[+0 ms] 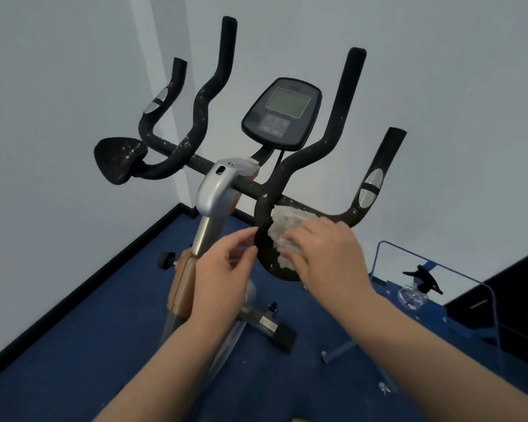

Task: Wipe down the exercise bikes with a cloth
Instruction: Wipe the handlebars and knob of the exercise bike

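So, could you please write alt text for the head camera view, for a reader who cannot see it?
A right hand presses a white cloth on an exercise bike's right elbow pad, which the left hand steadies. White specks dot the black handlebars; a spray bottle stands on the right.

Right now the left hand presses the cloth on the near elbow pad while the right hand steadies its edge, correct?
Hands swapped. In the head view the right hand presses the cloth on the near elbow pad; the left hand steadies its edge.
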Demonstrator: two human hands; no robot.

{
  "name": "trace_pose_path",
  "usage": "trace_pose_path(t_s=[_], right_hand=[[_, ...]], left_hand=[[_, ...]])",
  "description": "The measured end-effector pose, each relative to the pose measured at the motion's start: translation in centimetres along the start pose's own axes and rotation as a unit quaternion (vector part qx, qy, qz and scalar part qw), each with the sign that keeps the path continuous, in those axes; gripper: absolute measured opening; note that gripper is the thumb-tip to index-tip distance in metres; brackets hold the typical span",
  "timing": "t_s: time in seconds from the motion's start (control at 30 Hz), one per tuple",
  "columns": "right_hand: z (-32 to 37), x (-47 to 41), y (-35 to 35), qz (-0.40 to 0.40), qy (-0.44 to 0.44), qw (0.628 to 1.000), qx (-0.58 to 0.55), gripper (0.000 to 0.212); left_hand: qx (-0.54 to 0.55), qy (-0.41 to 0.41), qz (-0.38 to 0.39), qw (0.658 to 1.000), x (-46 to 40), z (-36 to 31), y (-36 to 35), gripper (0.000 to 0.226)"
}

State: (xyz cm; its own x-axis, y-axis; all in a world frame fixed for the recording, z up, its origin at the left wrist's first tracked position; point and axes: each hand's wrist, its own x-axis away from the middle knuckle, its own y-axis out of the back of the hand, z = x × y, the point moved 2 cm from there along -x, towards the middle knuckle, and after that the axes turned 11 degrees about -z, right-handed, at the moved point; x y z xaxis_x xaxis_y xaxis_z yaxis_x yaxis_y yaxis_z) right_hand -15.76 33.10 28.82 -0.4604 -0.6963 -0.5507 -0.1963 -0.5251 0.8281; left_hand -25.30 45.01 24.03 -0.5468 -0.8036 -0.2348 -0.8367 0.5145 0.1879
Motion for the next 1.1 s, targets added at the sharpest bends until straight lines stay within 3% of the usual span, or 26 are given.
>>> trace_pose_path(t_s=[0.1,0.17,0.27,0.33,0.5,0.63,0.7,0.77,0.83,0.97,1.1], right_hand=[[-0.7,0.8,0.6,0.104,0.082,0.991,-0.022,0.016],[-1.8,0.6,1.7,0.141,0.03,0.987,-0.072,0.016],[-4.2,-0.5,4.0,-0.048,-0.132,0.981,-0.132,0.016],[-3.9,-1.1,3.6,-0.094,-0.171,0.973,-0.124,0.019],[0.6,0.3,-0.2,0.004,-0.015,1.0,-0.02,0.017],[1.1,1.4,0.1,0.147,0.129,0.98,-0.021,0.017],[0.0,1.1,1.2,0.165,0.084,0.98,-0.067,0.017],[-1.8,0.1,2.6,0.055,-0.051,0.987,-0.14,0.016],[-2.4,-0.6,2.6,-0.031,-0.115,0.984,-0.132,0.02],[-0.4,0.2,-0.2,0.059,0.009,0.998,-0.017,0.024],[-2.2,-0.5,1.7,0.136,0.032,0.987,-0.081,0.022]], left_hand=[[0.01,0.014,0.003,1.0,0.2,0.1,-0.1,0.032],[0.018,0.021,0.004,1.0,0.2,0.1,0.1,0.032],[0.018,0.025,-0.004,1.0,0.2,0.2,0.2,0.031],[0.02,0.032,-0.004,0.999,0.3,0.2,0.1,0.029],[0.03,0.038,-0.022,0.999,0.5,0.2,-0.2,0.027],[0.035,0.048,-0.016,0.998,0.5,0.4,-0.1,0.031],[0.038,0.053,-0.016,0.998,0.5,0.5,0.0,0.031],[0.039,0.058,-0.021,0.997,0.6,0.6,0.2,0.031],[0.04,0.062,-0.015,0.997,0.8,0.5,0.2,0.032],[0.037,0.048,-0.002,0.998,0.8,0.0,0.0,0.031],[0.025,0.041,0.001,0.999,0.4,-0.5,0.0,0.029]])
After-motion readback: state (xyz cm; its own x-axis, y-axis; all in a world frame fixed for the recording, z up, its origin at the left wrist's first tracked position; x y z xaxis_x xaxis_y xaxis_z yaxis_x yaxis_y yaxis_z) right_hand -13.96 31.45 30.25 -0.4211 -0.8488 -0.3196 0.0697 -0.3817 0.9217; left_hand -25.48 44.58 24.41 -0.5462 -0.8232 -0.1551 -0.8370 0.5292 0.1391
